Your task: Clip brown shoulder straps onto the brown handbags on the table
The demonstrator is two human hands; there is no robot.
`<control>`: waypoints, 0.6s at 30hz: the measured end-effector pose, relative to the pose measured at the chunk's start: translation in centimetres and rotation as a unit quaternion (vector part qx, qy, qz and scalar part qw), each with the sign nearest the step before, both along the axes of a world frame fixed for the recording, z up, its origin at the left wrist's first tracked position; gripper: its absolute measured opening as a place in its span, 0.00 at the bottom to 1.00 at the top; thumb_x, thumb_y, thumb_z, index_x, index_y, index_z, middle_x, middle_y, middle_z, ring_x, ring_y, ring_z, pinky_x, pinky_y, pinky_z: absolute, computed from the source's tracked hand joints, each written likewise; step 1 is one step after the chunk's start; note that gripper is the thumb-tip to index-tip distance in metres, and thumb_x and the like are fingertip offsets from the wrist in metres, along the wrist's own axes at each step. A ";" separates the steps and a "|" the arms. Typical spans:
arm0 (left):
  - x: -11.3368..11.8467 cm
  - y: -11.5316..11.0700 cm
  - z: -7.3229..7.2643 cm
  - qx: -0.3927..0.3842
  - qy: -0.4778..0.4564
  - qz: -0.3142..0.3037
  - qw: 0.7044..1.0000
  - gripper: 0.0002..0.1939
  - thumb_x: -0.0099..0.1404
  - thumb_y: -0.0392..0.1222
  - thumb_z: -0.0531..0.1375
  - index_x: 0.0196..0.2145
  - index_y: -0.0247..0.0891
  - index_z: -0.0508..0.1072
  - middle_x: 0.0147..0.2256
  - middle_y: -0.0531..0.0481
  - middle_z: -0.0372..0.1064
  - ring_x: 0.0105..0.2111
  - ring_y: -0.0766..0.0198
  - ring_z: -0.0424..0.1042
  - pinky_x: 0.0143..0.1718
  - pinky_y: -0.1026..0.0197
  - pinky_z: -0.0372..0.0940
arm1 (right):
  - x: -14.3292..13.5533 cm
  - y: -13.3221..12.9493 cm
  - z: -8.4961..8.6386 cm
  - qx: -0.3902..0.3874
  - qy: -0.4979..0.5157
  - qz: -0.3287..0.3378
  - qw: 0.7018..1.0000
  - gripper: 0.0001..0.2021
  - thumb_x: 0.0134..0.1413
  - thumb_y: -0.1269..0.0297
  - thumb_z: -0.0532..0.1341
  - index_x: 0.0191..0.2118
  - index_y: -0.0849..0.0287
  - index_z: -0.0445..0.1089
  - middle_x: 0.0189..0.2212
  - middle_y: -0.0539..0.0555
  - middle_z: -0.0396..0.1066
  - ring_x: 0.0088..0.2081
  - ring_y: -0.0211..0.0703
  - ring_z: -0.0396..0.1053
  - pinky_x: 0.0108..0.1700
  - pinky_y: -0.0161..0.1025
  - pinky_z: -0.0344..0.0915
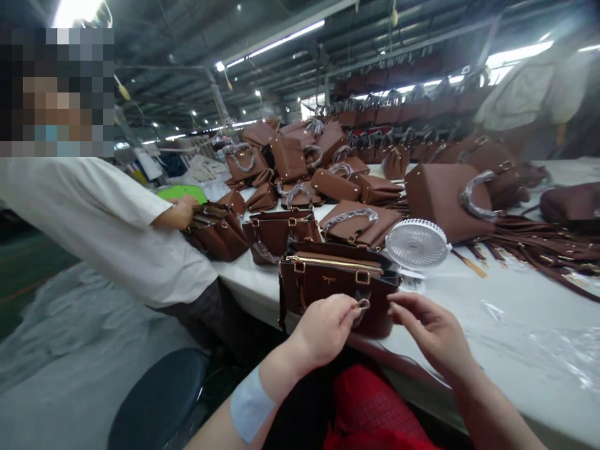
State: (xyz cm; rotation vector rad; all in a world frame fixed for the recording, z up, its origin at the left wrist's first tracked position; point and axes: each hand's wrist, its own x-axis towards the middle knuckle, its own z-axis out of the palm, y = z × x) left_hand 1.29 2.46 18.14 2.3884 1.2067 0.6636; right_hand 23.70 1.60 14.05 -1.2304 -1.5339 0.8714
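A dark brown handbag (337,284) stands upright on the table edge in front of me, its gold zipper (335,265) running along the top. My left hand (323,331) is closed in front of the bag, pinching a small metal clasp (363,304) between thumb and forefinger. To the right of it, by the bag's lower right side, my right hand (431,328) has thumb and forefinger pinched together. Whatever lies between those fingertips is too small to make out. The bag's lower left front is partly hidden by my left hand.
A white fan (417,244) stands just behind the bag on the white table (450,325). Brown handbags (290,159) are heaped at the back, with dark straps (529,250) to the right. On the left, a co-worker (117,231) reaches to another bag; a dark stool (157,400) is below.
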 end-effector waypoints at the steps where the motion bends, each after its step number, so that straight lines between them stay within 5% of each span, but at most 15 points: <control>1: 0.4 1.1 1.3 0.020 0.016 0.002 1.000 0.12 0.72 0.41 0.49 0.38 0.38 0.71 0.38 0.47 0.74 0.39 0.61 0.72 0.41 0.61 0.65 | 0.9 0.8 0.1 0.021 0.003 -0.059 0.998 0.16 0.59 0.51 0.60 0.44 0.58 0.73 0.34 0.55 0.77 0.35 0.45 0.74 0.41 0.41 0.71; 4: 2.1 4.0 4.5 0.063 0.067 0.002 0.996 0.13 0.72 0.42 0.48 0.37 0.38 0.71 0.37 0.48 0.74 0.39 0.61 0.73 0.42 0.61 0.65 | 3.1 3.4 -0.4 0.022 -0.028 -0.153 0.988 0.18 0.55 0.49 0.61 0.43 0.58 0.73 0.35 0.55 0.77 0.36 0.47 0.73 0.41 0.43 0.70; 7: 4.6 6.6 5.8 0.087 0.105 -0.014 0.991 0.14 0.73 0.42 0.47 0.37 0.39 0.71 0.38 0.48 0.74 0.39 0.61 0.73 0.43 0.61 0.66 | 3.9 5.5 -1.9 -0.064 -0.024 -0.104 0.992 0.21 0.53 0.46 0.62 0.42 0.59 0.74 0.31 0.55 0.75 0.33 0.46 0.72 0.35 0.41 0.68; 12: 9.2 9.5 5.5 0.101 0.190 -0.065 0.974 0.17 0.73 0.45 0.46 0.37 0.39 0.73 0.37 0.47 0.76 0.38 0.58 0.75 0.39 0.60 0.67 | 3.0 7.1 -3.5 -0.145 0.164 -0.007 0.976 0.24 0.43 0.43 0.67 0.35 0.62 0.73 0.21 0.48 0.68 0.21 0.35 0.63 0.25 0.35 0.60; 18: 12.2 10.6 4.1 0.099 0.298 -0.070 0.947 0.18 0.70 0.42 0.47 0.37 0.35 0.75 0.36 0.41 0.77 0.37 0.54 0.77 0.40 0.55 0.70 | 2.7 7.4 -3.8 -0.152 0.301 -0.032 0.941 0.27 0.36 0.45 0.72 0.38 0.63 0.75 0.23 0.49 0.71 0.21 0.34 0.65 0.25 0.34 0.60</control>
